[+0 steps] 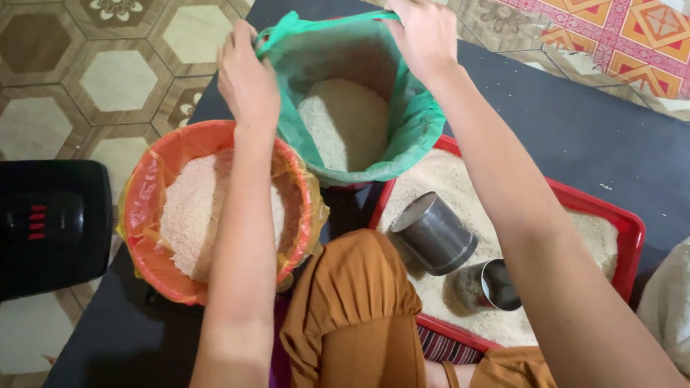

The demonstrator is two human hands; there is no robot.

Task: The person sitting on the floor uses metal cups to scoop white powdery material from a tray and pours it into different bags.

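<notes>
Gripping the rim of the green bag, the left hand and right hand each pinch an edge, holding it open over the dark mat, between the orange basin and red tray. Half-full of rice, the thin plastic could slip loose and spill grain.

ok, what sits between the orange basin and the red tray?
Head view: the person's bent knee in orange cloth, over a strip of dark mat. The orange basin and red tray don't touch.
</notes>
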